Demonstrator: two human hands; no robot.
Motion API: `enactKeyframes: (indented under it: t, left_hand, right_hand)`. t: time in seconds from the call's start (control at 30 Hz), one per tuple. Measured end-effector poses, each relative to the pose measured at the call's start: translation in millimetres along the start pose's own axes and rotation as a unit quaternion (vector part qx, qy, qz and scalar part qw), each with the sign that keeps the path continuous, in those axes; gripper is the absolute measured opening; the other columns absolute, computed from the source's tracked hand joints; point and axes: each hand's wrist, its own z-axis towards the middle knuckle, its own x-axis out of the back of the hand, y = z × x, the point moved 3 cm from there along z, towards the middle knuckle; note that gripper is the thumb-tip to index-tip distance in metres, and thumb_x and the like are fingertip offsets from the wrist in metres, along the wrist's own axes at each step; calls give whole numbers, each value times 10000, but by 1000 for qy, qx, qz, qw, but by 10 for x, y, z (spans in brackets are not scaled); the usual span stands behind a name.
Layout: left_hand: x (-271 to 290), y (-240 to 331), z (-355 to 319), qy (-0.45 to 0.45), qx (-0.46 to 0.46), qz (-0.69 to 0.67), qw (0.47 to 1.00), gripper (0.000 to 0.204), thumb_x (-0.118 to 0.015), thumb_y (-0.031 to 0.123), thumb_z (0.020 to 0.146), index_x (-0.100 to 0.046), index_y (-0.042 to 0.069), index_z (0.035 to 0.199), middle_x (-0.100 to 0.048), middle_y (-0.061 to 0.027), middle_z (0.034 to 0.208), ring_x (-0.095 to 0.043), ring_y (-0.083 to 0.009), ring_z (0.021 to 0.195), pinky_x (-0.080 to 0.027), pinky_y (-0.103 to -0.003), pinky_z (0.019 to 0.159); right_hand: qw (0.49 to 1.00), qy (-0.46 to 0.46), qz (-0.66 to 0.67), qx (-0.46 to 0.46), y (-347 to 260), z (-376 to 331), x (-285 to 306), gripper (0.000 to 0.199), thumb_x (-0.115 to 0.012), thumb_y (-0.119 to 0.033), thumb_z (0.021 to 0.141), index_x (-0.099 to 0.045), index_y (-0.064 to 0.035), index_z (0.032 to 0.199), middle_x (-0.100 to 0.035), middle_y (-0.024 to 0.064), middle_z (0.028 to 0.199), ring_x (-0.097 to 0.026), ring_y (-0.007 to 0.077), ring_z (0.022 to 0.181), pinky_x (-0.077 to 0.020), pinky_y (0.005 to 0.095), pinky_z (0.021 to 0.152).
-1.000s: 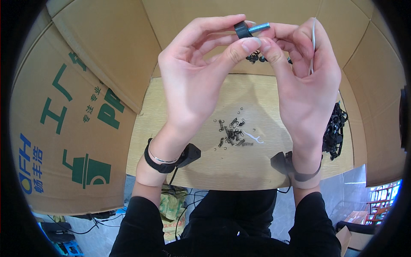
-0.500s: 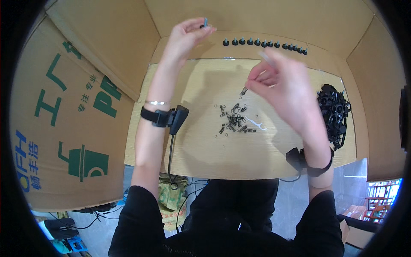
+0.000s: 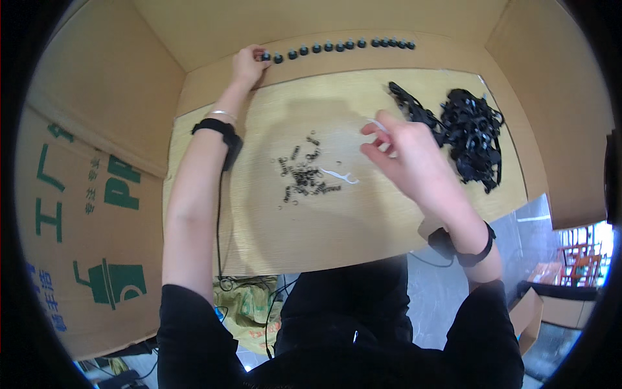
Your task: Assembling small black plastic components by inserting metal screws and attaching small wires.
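Observation:
My left hand point(image 3: 248, 66) reaches to the far left, its fingers closed around a black-based bolt point(image 3: 265, 56) that stands upright at the left end of a row of similar bolts point(image 3: 316, 48). My right hand point(image 3: 405, 146) hovers over the right half of the board, fingers curled, with a thin whitish stick point(image 3: 378, 125) held at its fingers; its full shape is hidden. Left of this hand lies a loose pile of small dark coil springs point(image 3: 303, 175). Beside the springs rests a white forked plastic pick point(image 3: 339, 176).
A tangled heap of black parts point(image 3: 473, 136) lies at the right of the wooden board point(image 3: 259, 240), with a black strand point(image 3: 414, 107) trailing left. Cardboard walls point(image 3: 324, 16) enclose the back and sides. Cables point(image 3: 220, 227) run from both wrist straps.
My left hand has lowered its bolt to the row's left end. The small dark piece at my right fingertips is no longer there, and those fingers have loosened. The whole view has shifted.

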Motion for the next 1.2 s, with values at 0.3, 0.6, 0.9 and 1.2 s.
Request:
enactKeyframes:
  t: [0.3,0.6,0.9,1.2]
  left_hand:
    - [1063,1720,-870,-270,-86,-277,918,315,-547,243,972,-580,19,1191,-661,-83,1008,-629,-137,936,-473,-266,853]
    - [1493,2164,-1725,-357,-74,-725,585,396,-300,280,1062,-357,101,714,-288,43,616,-219,-60,510,-168,-226,430]
    - [1283,1820,-1863,-262,25,-581,770,170,-449,154,1001,-533,39,1094,-336,62,693,-312,-35,572,-273,-187,507]
    - [1001,2143,-1744,-349,-168,-282,878,210,-504,170,983,-628,26,1072,-619,-15,923,-565,-109,950,-431,-253,883]
  right_hand:
    - [938,231,-207,-155,1235,-629,1350,131,-617,1,792,-558,42,901,-707,145,923,-692,267,781,-541,362,714]
    - [971,-41,-204,-113,1600,402,858,158,-659,-28,790,-545,48,869,-686,162,838,-680,248,783,-526,345,689]
    - [969,80,-227,-58,1326,486,833,160,-642,17,803,-558,36,937,-695,144,853,-680,249,774,-528,345,682]
    - [946,157,-282,-36,1141,575,1029,200,-660,-85,848,-555,37,967,-702,139,859,-697,254,838,-538,323,738]
